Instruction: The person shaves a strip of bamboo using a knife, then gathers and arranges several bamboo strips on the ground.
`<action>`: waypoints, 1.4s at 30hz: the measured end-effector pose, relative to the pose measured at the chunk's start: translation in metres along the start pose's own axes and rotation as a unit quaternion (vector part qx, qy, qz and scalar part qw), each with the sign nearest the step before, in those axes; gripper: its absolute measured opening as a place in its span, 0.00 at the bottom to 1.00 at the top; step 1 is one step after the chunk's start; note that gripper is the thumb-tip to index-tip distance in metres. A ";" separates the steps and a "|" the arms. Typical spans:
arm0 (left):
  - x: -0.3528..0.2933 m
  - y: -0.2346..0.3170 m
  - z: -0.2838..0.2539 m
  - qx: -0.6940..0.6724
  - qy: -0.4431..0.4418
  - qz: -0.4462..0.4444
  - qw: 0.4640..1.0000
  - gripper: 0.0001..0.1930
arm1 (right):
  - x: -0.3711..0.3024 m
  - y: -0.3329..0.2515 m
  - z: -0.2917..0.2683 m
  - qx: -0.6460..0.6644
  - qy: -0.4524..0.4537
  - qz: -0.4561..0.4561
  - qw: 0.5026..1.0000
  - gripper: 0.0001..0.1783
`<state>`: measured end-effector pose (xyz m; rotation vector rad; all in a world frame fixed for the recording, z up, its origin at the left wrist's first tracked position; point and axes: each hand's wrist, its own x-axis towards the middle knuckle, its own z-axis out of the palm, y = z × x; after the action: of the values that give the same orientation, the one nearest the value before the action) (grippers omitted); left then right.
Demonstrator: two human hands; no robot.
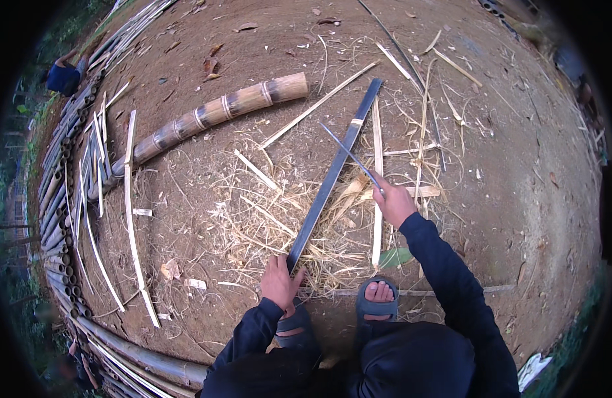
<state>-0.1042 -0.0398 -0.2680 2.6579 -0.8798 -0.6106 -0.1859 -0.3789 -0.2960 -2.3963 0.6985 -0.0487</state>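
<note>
My left hand (278, 284) is closed round the near end of a long dark bamboo strip (326, 187), which slants away from me to the upper right. A pale patch shows on the strip near its far end. In my right hand (395, 204) is a knife (349, 152), its thin blade pointing up and to the left across the strip. Whether blade and strip touch, I cannot tell. Pale shavings (326, 255) lie heaped beneath and around the strip. Just right of it, a light split bamboo piece (377, 172) lies on the ground.
A thick bamboo pole (213, 113) lies at the upper left, with long pale strips (132, 219) nearby. Stacked bamboo poles (57, 232) line the left edge. Another person (64, 76) is at the far left. A green leaf (395, 257) rests by my sandalled right foot (377, 302).
</note>
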 end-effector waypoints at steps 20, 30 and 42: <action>-0.071 -0.024 -0.052 -0.006 -0.095 -0.078 0.992 0.26 | 0.011 0.027 -0.010 -0.044 -0.032 -0.044 0.998 0.34; -0.060 -0.027 -0.054 -0.083 -0.131 -0.090 0.984 0.23 | 0.050 0.037 0.005 -0.112 0.004 -0.125 0.986 0.31; -0.063 -0.028 -0.053 -0.123 -0.125 -0.100 0.979 0.20 | 0.081 0.059 -0.037 -0.075 -0.056 -0.010 0.996 0.31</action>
<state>-0.1113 0.0278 -0.2135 2.4950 -0.5538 -1.0483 -0.1523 -0.4789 -0.3119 -2.5272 0.6466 0.1349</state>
